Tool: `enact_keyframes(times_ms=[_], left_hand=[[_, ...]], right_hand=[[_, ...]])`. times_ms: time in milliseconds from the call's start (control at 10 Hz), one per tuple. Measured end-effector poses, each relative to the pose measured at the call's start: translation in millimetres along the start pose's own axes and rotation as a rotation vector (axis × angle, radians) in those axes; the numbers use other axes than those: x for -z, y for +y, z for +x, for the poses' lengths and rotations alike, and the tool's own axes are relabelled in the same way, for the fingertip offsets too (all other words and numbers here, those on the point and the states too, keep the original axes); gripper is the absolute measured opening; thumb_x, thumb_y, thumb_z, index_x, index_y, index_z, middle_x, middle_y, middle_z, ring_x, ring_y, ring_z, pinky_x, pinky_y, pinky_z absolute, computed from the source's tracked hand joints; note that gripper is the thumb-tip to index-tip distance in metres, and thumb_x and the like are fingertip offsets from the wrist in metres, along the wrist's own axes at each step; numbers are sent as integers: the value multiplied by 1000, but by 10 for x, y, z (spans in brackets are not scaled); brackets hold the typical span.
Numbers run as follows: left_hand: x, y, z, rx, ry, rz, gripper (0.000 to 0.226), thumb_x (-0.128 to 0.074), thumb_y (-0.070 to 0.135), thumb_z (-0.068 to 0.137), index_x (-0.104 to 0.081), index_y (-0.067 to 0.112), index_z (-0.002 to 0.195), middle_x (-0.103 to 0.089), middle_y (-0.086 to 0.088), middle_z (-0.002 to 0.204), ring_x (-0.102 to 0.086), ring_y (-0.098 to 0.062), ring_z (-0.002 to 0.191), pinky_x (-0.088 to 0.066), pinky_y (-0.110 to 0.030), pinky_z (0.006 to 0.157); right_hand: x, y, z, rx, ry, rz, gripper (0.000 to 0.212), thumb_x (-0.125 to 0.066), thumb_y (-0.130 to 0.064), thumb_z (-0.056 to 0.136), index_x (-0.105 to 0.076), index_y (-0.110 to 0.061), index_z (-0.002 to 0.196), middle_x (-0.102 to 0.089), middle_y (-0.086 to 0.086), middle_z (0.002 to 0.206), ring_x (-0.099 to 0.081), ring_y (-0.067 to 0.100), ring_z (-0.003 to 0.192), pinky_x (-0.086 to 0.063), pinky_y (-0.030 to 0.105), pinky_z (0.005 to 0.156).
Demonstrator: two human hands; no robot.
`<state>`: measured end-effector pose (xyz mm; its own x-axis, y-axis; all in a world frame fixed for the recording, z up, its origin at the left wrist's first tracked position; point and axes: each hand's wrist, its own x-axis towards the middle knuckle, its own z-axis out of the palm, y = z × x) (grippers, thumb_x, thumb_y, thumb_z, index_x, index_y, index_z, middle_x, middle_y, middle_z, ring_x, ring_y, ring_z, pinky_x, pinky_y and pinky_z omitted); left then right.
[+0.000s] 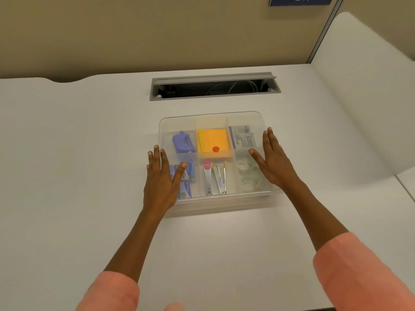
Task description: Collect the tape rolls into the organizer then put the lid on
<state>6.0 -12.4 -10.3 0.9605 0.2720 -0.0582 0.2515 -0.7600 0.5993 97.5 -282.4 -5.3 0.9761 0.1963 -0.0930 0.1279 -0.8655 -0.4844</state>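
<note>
Pink sleeves (363, 277) at the bottom lead to both hands, fingers spread flat: left hand (160, 182) and right hand (275, 162) press the lid (211, 120) on the organizer (224, 204), mid-frame on the table (67, 153). Tape rolls (248, 176) lie in its lower-right compartment.

White desk (89, 153) w/ smooth matte top, back edge against a beige partition. Grey cable slot (214, 86) set into the top near the back, flap open, wires visible inside. Clear organizer (215, 205) sits directly on the desk, centre, just in front of the slot, lid (211, 118) on. Second white surface adjoins at right, seam visible at the right edge.
</note>
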Motion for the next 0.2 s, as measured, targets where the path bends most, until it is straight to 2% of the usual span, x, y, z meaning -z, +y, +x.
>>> enact_keyframes(times_ms=[200], left_hand=[[27,4,-6,-11,16,59,85,-19,61,77,4,13,143,7,-7,157,12,-21,143,-1,-42,116]], right_hand=[[29,-71,-31,-18,33,72,74,-35,-50,92,2,-15,146,3,5,159,2,23,146,-11,49,120]])
